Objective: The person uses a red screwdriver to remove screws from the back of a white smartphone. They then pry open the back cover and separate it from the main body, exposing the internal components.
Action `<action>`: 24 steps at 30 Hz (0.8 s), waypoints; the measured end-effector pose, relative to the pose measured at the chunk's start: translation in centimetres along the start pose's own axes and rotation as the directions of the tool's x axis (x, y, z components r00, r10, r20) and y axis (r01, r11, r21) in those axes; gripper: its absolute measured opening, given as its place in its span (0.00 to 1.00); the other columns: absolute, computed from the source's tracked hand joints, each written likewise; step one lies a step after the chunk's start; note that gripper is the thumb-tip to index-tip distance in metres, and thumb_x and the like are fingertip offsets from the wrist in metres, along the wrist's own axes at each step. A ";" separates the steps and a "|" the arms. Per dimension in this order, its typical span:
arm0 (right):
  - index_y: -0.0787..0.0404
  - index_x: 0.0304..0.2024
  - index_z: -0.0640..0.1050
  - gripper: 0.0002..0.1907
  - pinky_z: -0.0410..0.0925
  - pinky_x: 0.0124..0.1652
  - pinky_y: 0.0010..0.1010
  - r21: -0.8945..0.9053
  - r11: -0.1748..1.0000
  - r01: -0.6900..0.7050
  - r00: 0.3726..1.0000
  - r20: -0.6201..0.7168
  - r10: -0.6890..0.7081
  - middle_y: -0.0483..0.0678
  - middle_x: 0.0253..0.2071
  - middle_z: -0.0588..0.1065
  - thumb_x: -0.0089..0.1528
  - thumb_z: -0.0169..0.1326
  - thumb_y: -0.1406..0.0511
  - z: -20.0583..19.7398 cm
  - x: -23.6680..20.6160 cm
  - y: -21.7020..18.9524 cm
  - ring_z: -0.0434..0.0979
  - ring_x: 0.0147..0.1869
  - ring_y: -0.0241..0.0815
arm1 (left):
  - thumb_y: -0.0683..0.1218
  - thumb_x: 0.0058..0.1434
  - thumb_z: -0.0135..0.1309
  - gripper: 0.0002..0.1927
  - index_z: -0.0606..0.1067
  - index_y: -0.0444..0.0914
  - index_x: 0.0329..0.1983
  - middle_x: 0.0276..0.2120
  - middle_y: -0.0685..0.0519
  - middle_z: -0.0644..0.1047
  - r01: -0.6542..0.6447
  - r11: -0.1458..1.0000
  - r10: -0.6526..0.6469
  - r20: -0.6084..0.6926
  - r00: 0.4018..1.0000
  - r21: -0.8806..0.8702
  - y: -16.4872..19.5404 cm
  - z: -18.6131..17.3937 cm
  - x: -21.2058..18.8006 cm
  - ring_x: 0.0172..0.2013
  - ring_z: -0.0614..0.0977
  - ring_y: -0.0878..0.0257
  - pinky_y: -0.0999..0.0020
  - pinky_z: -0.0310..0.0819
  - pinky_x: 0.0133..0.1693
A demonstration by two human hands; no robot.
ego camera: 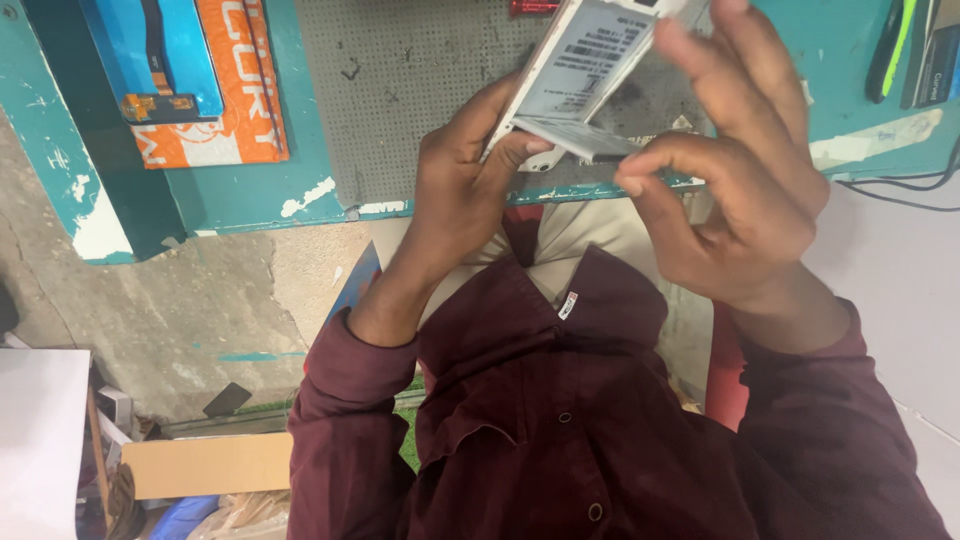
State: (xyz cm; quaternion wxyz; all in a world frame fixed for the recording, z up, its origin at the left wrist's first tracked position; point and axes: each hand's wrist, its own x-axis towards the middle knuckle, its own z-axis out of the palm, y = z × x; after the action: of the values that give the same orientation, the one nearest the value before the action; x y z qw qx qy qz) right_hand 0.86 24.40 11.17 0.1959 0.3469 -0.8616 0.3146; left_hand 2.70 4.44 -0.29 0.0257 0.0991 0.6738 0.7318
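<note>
Both hands hold an opened white phone (585, 75) above the desk (270, 195): left hand (465, 185) fingers grip its near edge, right hand (745, 170) fingers pinch its right side.

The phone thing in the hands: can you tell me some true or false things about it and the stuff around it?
1. Both hands hold the flat white phone part. True: the left hand grips it from below and the right hand from the side.
2. The person wears a green shirt. False: the shirt is dark maroon with buttons.
3. The workbench is painted teal. True, and the paint is chipped at the edge.
4. The orange and blue package is in the right hand. False: it lies on the bench, off to the side of the hands.
5. The grey mat has small dots all over. True.
</note>
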 end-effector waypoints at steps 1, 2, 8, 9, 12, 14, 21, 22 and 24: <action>0.70 0.35 0.78 0.11 0.67 0.58 0.60 -0.052 0.998 0.035 0.999 -0.012 -0.036 0.66 0.54 0.76 0.56 0.69 0.72 0.1 -0.2 0.2 0.65 0.67 0.66 | 0.45 0.75 0.56 0.21 0.71 0.37 0.69 0.51 0.51 0.82 0.012 0.999 -0.012 0.002 1.000 -0.031 0.0 0.0 0.0 0.52 0.84 0.66 0.68 0.83 0.58; 0.69 0.35 0.79 0.10 0.69 0.54 0.57 -0.063 0.998 0.027 1.000 -0.005 -0.028 0.62 0.51 0.77 0.56 0.69 0.73 0.2 -0.5 0.4 0.69 0.63 0.63 | 0.45 0.75 0.57 0.21 0.71 0.37 0.68 0.52 0.51 0.83 0.019 1.000 -0.019 0.011 1.000 -0.009 0.0 0.0 0.1 0.52 0.85 0.66 0.69 0.83 0.57; 0.65 0.42 0.79 0.08 0.71 0.43 0.34 0.147 0.962 -0.228 0.972 -0.030 0.235 0.52 0.45 0.79 0.65 0.65 0.77 -0.5 -3.9 3.0 0.79 0.47 0.46 | 0.47 0.74 0.56 0.21 0.72 0.36 0.67 0.53 0.50 0.83 0.040 0.999 -0.041 0.047 0.998 0.011 0.4 -0.1 0.2 0.54 0.85 0.64 0.69 0.83 0.57; 0.65 0.44 0.78 0.07 0.71 0.43 0.32 0.217 0.908 -0.358 0.928 -0.021 0.371 0.52 0.45 0.78 0.67 0.64 0.76 -1.3 -4.7 4.0 0.79 0.47 0.44 | 0.47 0.74 0.56 0.21 0.72 0.36 0.67 0.53 0.50 0.83 0.050 0.999 -0.050 0.042 0.998 0.009 0.4 -0.1 0.3 0.54 0.85 0.64 0.69 0.83 0.57; 0.64 0.50 0.76 0.05 0.70 0.46 0.24 0.399 0.628 -0.668 0.705 0.071 0.706 0.49 0.45 0.75 0.75 0.60 0.73 -5.0 -6.8 7.8 0.76 0.45 0.37 | 0.47 0.75 0.55 0.21 0.71 0.35 0.68 0.55 0.49 0.83 0.043 0.998 -0.044 0.029 0.999 0.040 0.6 -0.1 0.5 0.55 0.85 0.63 0.68 0.81 0.59; 0.66 0.49 0.75 0.04 0.69 0.46 0.22 0.272 0.560 -0.783 0.606 0.125 0.786 0.51 0.44 0.76 0.76 0.57 0.70 -6.9 -8.3 11.4 0.75 0.43 0.36 | 0.46 0.75 0.55 0.21 0.70 0.35 0.69 0.56 0.48 0.82 0.031 0.998 -0.032 0.021 0.999 0.059 0.7 -0.1 0.6 0.56 0.84 0.62 0.67 0.81 0.60; 0.67 0.49 0.76 0.03 0.70 0.45 0.22 0.042 0.491 -0.870 0.491 0.142 0.859 0.52 0.44 0.77 0.76 0.56 0.71 -6.3 -11.4 19.9 0.77 0.43 0.36 | 0.46 0.74 0.56 0.23 0.70 0.36 0.69 0.57 0.46 0.82 0.023 0.991 -0.028 0.034 0.999 0.133 0.8 0.3 0.7 0.55 0.86 0.62 0.67 0.83 0.57; 0.67 0.49 0.76 0.03 0.70 0.45 0.22 0.043 0.497 -0.867 0.498 0.123 0.858 0.52 0.44 0.77 0.76 0.56 0.71 -5.8 -11.2 20.2 0.78 0.43 0.36 | 0.46 0.73 0.56 0.23 0.70 0.36 0.69 0.57 0.46 0.82 0.028 0.990 -0.034 0.040 0.999 0.142 0.8 0.3 0.7 0.54 0.86 0.62 0.67 0.84 0.55; 0.67 0.49 0.76 0.03 0.71 0.44 0.22 0.068 0.523 -0.850 0.526 0.050 0.849 0.52 0.44 0.78 0.77 0.56 0.71 -4.8 -10.6 20.5 0.78 0.43 0.36 | 0.45 0.73 0.57 0.23 0.70 0.36 0.69 0.58 0.45 0.81 -0.032 0.984 0.021 0.066 0.998 0.175 0.9 0.3 0.8 0.54 0.86 0.61 0.66 0.84 0.55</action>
State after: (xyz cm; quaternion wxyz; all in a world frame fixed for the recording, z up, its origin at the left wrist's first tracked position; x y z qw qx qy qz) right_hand -6.12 44.19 0.49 -0.0012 -0.1066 -0.9084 0.4042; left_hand 2.04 4.74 0.73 0.0287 0.1332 0.7332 0.6662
